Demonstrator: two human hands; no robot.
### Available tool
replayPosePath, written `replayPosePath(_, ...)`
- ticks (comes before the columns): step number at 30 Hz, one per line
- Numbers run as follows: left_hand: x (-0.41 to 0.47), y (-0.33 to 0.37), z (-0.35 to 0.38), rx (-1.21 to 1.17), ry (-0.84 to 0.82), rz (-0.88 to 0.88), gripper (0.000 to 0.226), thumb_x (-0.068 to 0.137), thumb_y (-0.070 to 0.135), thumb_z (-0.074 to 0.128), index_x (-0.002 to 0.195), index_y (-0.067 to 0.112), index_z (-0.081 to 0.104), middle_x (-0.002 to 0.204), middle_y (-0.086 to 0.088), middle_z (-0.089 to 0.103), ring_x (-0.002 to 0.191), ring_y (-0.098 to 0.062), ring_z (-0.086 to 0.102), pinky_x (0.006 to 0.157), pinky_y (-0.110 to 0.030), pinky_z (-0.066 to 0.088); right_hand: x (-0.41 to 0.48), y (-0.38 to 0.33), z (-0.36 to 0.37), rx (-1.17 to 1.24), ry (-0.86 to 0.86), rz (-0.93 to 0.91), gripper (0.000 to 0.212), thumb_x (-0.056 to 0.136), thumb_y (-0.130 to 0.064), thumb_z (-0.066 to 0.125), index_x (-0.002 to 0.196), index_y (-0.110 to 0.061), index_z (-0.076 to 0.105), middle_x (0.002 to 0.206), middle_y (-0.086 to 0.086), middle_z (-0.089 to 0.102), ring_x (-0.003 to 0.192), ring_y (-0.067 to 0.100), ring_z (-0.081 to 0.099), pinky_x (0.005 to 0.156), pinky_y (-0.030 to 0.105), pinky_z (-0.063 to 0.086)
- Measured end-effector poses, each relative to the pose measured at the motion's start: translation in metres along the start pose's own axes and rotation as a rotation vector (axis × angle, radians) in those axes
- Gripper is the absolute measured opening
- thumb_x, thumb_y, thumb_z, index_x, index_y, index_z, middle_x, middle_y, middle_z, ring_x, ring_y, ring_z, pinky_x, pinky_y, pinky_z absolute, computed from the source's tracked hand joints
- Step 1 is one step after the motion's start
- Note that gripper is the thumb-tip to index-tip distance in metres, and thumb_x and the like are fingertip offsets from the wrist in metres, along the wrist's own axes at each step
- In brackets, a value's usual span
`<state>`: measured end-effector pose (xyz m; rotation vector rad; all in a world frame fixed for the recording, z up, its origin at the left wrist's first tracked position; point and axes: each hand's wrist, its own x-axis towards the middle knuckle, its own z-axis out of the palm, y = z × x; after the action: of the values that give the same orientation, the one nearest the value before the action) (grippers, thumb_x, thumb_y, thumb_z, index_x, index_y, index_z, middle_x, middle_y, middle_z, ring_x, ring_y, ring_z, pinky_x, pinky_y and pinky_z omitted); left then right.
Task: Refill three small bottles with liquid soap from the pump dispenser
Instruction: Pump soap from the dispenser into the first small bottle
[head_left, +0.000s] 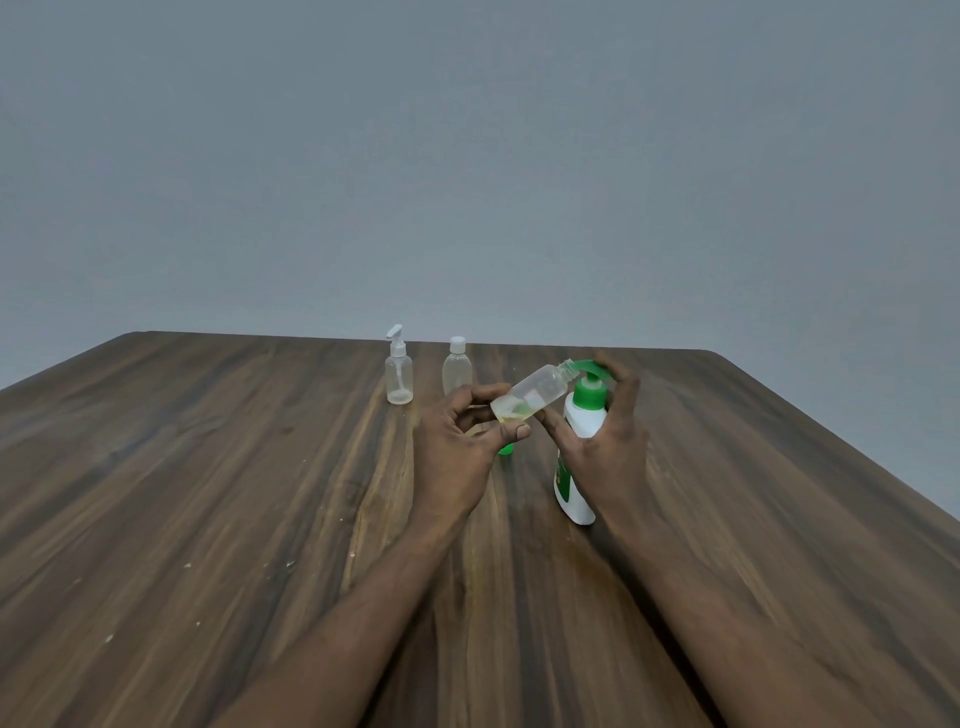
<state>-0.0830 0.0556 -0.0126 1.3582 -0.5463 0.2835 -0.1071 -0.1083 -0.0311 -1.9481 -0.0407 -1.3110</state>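
1. Pinched between the thumb and fingertips of the left hand, a small clear bottle is held tilted, its uncapped threaded neck pointing up and right to the green spout of the dispenser; a little pale yellow liquid pools at its lower end.
2. Right hand wraps the dispenser from the right side, fingers curled over the green pump head and palm against the white body, so this hand is closed on it.
3. Dispenser is smooth white plastic with a green collar, a green pump top and a green label patch low on its side; it stands on the table, leaning slightly in the wide-angle view.
4. Just beyond the left thumb a small green cap shows on the table, mostly hidden by the hand.
5. Table is dark wood-grain laminate with long streaks, a rounded far corner and a few pale specks near the front left.
6. Farther back, well apart from both hands, stand two clear bottles side by side: a pump bottle with a white pump and a thin layer of liquid at its base, and a capped bottle with a white screw cap.
7. Behind the table rises a plain grey wall.
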Motion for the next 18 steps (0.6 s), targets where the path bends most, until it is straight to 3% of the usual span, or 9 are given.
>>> replayPosePath(4, 0.0001, -0.0003, -0.0016, 0.017, 0.001, 0.007, 0.043, 0.069, -0.001, 0.086, 0.103, 0.021, 0.074, 0.099, 0.002, 0.077, 0.095, -0.009, 0.073, 0.079, -0.024, 0.059, -0.0003, -0.0012, -0.0003, 0.018, 0.004, 0.003, 0.072, 0.077, -0.047, 0.085, 0.130, -0.041, 0.037, 0.113, -0.041, 0.057, 0.092, -0.014, 0.062, 0.068, 0.000, 0.042)
replayPosePath(11, 0.0005, 0.0002, 0.0002, 0.000, -0.009, 0.006, 0.042, 0.069, 0.002, 0.087, 0.107, 0.016, 0.073, 0.100, 0.002, 0.077, 0.096, -0.011, 0.073, 0.078, -0.024, 0.060, -0.0003, -0.0055, -0.0013, -0.014, -0.006, -0.010, 0.080, 0.078, -0.071, 0.072, 0.143, -0.054, 0.028, 0.123, -0.045, 0.051, 0.093, -0.024, 0.057, 0.069, -0.003, 0.041)
replayPosePath(15, 0.0001, 0.0000, 0.0002, 0.002, -0.004, 0.007, 0.042, 0.069, 0.001, 0.087, 0.106, 0.017, 0.074, 0.099, 0.002, 0.077, 0.095, -0.011, 0.073, 0.079, -0.024, 0.059, 0.0003, -0.0037, -0.0015, -0.020, 0.001, 0.001, 0.076, 0.078, -0.057, 0.080, 0.134, -0.059, 0.028, 0.117, -0.041, 0.056, 0.092, -0.018, 0.060, 0.067, -0.002, 0.041)
replayPosePath(18, 0.0001, -0.0011, -0.0008, 0.005, 0.000, 0.008, 0.042, 0.069, -0.001, 0.086, 0.105, 0.017, 0.074, 0.098, 0.002, 0.077, 0.094, -0.010, 0.073, 0.078, -0.022, 0.059, 0.0000, 0.0006, -0.0002, -0.002, -0.002, 0.017, 0.070, 0.078, -0.048, 0.084, 0.129, -0.050, 0.036, 0.113, -0.040, 0.058, 0.092, -0.016, 0.061, 0.067, -0.001, 0.041)
